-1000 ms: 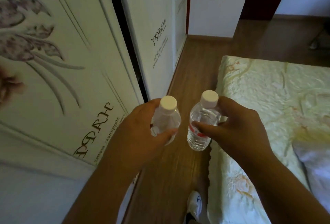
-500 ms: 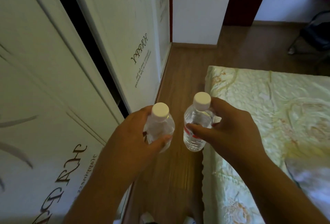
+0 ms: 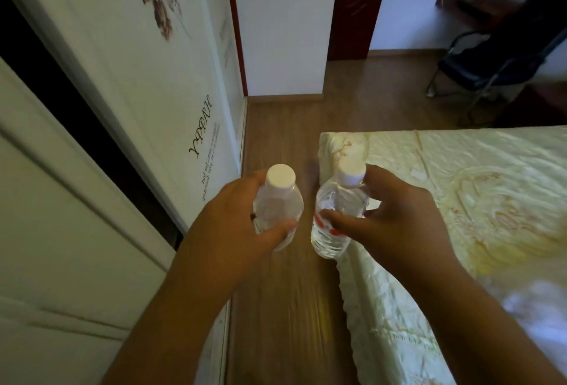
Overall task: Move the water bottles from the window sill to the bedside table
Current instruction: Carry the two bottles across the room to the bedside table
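Two clear water bottles with white caps are carried upright in front of me, side by side above the wooden floor. My left hand (image 3: 236, 225) grips the left bottle (image 3: 277, 203) round its body. The right bottle (image 3: 334, 209), which has a red label, is held by my right hand (image 3: 395, 222), thumb across its front. The two bottles stand a little apart. Neither a window sill nor a bedside table is in view.
A white wardrobe (image 3: 147, 83) with sliding doors and flower prints runs along the left. A bed with a pale green cover (image 3: 460, 200) fills the right. A strip of wooden floor (image 3: 285, 308) runs between them toward a doorway. A dark folding chair (image 3: 503, 56) stands far right.
The view has moved forward along the wardrobe and tilted up, showing more of the doorway and the chair. Both hands hold the bottles as before.
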Motion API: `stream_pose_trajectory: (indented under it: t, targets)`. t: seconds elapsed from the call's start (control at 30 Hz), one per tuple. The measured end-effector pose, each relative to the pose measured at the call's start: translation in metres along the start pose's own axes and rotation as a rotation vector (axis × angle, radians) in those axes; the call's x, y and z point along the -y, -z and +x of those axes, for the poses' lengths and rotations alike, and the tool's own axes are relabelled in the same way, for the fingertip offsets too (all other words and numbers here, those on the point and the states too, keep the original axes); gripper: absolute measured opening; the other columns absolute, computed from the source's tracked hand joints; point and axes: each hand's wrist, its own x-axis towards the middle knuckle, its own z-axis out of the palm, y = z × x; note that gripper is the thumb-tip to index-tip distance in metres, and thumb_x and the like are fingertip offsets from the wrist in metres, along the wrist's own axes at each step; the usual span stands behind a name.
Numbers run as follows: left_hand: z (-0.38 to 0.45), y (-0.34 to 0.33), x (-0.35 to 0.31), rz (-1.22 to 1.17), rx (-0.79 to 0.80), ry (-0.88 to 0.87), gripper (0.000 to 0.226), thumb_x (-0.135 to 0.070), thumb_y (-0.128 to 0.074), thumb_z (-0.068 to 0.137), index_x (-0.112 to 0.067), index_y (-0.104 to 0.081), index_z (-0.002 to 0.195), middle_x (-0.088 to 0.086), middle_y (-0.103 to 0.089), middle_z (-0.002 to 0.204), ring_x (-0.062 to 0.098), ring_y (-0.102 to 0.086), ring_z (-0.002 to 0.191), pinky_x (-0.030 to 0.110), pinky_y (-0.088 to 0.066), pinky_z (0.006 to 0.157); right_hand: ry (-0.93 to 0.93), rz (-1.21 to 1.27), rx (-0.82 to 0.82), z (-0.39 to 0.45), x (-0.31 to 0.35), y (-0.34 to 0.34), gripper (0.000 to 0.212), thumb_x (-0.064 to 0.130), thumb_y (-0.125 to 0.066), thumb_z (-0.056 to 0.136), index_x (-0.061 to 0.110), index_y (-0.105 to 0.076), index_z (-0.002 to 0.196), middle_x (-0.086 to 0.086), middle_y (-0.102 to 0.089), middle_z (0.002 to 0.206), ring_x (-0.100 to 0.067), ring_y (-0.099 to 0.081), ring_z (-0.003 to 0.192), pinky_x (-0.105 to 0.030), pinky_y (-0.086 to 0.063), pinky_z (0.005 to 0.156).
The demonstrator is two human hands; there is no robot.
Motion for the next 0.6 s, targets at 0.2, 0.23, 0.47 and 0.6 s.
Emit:
stream_pose_trajectory:
  t: [0.2,0.23,0.47,0.6]
  targets:
    - [0.041,0.004,0.010,0.019,0.042,-0.020,0.079,-0.064,-0.070,0.069,-0.039,-0.042,0.138,-0.012,-0.052,0.137,0.010,-0.054,0.117,0.042,-0.052,0.097,-0.036,-0.047,-0.041,0.038,-0.001,-0.010,0.073,0.064,-0.076,0.067,0.033,-0.058,0.131,0.015,-0.068,0.120,-0.009,-0.066,0.105,-0.038,-0.058,0.086]
    - [0.050,0.004,0.011,0.023,0.049,-0.019,0.079,-0.063,-0.071,0.070,-0.038,-0.042,0.139,-0.012,-0.052,0.137,0.012,-0.055,0.118,0.043,-0.052,0.097,-0.037,-0.051,-0.042,0.046,-0.003,-0.012,0.073,0.064,-0.076,0.067,0.033,-0.058,0.131,0.014,-0.068,0.120,-0.009,-0.066,0.105,-0.038,-0.058,0.086]
    - [0.120,-0.010,0.002,0.054,0.010,-0.032,0.076,-0.060,-0.073,0.073,-0.038,-0.042,0.139,-0.009,-0.053,0.137,0.013,-0.056,0.118,0.043,-0.053,0.095,-0.039,-0.019,-0.001,0.117,-0.033,-0.017,0.075,0.065,-0.076,0.067,0.035,-0.056,0.133,0.014,-0.066,0.126,-0.012,-0.066,0.109,-0.034,-0.056,0.090]
    - [0.163,-0.024,-0.015,0.058,-0.009,-0.022,0.077,-0.058,-0.073,0.072,-0.035,-0.043,0.140,-0.008,-0.054,0.136,0.006,-0.051,0.115,0.039,-0.051,0.098,-0.032,0.027,0.017,0.166,-0.055,-0.009,0.074,0.065,-0.073,0.066,0.037,-0.055,0.132,0.014,-0.064,0.130,-0.014,-0.064,0.113,-0.040,-0.055,0.094]
